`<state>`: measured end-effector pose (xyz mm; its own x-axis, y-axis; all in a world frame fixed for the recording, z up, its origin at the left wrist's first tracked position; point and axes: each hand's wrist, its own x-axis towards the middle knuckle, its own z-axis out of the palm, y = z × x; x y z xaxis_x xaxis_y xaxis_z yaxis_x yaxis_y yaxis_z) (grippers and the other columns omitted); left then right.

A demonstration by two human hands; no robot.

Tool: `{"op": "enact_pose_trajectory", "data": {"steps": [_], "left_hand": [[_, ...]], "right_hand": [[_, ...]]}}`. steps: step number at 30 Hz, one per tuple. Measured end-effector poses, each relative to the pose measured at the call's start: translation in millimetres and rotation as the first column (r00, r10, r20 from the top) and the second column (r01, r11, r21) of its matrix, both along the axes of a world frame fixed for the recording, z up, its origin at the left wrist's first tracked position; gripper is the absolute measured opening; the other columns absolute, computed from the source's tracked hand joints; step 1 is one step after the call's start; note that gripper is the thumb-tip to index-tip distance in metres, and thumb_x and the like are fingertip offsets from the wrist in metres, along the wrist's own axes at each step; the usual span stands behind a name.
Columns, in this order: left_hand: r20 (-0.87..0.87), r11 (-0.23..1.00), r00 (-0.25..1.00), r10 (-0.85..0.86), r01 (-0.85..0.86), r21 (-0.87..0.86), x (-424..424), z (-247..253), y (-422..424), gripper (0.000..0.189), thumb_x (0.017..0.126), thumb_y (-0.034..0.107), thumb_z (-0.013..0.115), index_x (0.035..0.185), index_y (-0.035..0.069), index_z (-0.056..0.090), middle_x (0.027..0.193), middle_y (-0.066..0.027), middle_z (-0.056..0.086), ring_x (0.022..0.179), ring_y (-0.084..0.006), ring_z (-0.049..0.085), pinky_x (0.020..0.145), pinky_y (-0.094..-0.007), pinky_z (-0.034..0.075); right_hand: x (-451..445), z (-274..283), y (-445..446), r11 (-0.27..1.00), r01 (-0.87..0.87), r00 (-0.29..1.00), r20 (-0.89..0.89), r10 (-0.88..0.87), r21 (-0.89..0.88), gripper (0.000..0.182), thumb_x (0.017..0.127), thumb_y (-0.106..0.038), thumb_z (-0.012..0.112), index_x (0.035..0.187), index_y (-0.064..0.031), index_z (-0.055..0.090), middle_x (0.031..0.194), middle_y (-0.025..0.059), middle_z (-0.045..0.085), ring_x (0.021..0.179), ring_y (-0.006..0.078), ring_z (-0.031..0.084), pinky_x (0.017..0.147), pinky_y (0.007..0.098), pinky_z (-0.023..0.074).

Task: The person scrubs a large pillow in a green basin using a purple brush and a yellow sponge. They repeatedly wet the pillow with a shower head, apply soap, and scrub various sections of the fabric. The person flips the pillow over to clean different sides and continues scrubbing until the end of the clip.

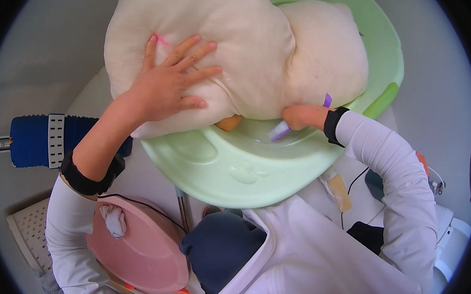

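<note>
A large cream stuffed plush [246, 30] with two bulging lobes lies across a pale green plastic tub [233, 175]. My left hand [171, 76] rests palm down on the bigger lobe, its fingers spread. One fingertip touches a pink mark [161, 40] on the fabric. Low on the plush's right side, my right hand [302, 116] grips a purple scrub brush [280, 131] with white bristles. The bristles point down over the tub's inside, and the purple end shows above the wrist. An orange-brown part [229, 123] peeks out under the plush.
Below left stands a pink basin [144, 254] with a crumpled white cloth [113, 221] in it. A blue padded sleeve [29, 140] on a metal bar juts in from the left. Beyond the tub's lower right edge lies a tan block [340, 193], near a black cord [356, 180].
</note>
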<state>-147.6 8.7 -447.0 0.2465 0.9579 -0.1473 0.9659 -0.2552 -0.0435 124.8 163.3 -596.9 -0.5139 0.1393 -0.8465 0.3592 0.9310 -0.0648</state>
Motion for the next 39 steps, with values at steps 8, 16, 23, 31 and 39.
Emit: {"op": "enact_pose_trajectory", "data": {"steps": [8,16,23,31,39], "left_hand": [[0.093,0.999,0.996,0.007,-0.002,-0.055,14,28,-5,0.060,0.075,0.023,0.065,0.131,0.021,0.043,0.146,-0.0013,0.023,0.137,-0.0210,0.013,0.108,-0.0557,0.000],[0.033,0.976,0.998,0.053,-0.059,0.211,62,39,34,0.067,0.071,0.018,0.068,0.132,0.015,0.039,0.141,-0.0079,0.030,0.132,-0.0266,0.024,0.107,-0.0548,0.011],[-0.276,0.965,0.960,0.056,0.018,0.261,30,9,54,0.049,0.072,0.008,0.060,0.119,0.011,0.048,0.097,-0.0088,0.054,0.099,-0.0265,0.051,0.084,-0.0416,0.041],[-0.298,0.939,0.955,-0.002,0.104,0.327,23,140,-13,0.029,0.065,-0.004,0.055,0.091,0.007,0.054,0.068,-0.0124,0.054,0.067,-0.0305,0.058,0.060,-0.0368,0.047],[0.004,0.925,0.968,0.252,-0.243,0.293,-6,98,-25,0.039,0.061,-0.010,0.050,0.096,0.005,0.061,0.090,-0.0152,0.063,0.085,-0.0341,0.059,0.073,-0.0365,0.047]], "right_hand": [[34,55,6,0.774,0.455,0.832,-0.100,-0.546,-0.441,0.061,0.092,-0.053,0.028,0.079,-0.0013,0.058,0.064,0.0059,0.058,0.054,0.0163,0.050,0.055,0.0321,0.0425],[140,127,20,0.265,0.614,0.298,-0.093,-0.950,-0.744,0.043,0.089,-0.044,0.050,0.082,-0.0019,0.054,0.066,0.0027,0.053,0.047,0.0096,0.044,0.042,0.0240,0.0341],[154,114,22,0.452,0.696,0.138,-0.514,-0.846,-0.558,0.038,0.086,-0.019,0.053,0.120,-0.0068,0.040,0.083,0.0115,0.058,0.074,0.0193,0.060,0.063,0.0310,0.0442],[85,140,15,0.729,0.642,0.234,-0.845,-0.481,-0.237,0.052,0.088,-0.034,0.048,0.137,-0.0316,0.031,0.089,0.0137,0.052,0.081,0.0283,0.055,0.073,0.0364,0.0449],[36,89,2,0.768,0.549,0.463,-0.885,0.047,0.329,0.047,0.086,-0.018,0.047,0.130,-0.0323,0.041,0.088,0.0162,0.051,0.079,0.0323,0.057,0.061,0.0419,0.0475]]}}
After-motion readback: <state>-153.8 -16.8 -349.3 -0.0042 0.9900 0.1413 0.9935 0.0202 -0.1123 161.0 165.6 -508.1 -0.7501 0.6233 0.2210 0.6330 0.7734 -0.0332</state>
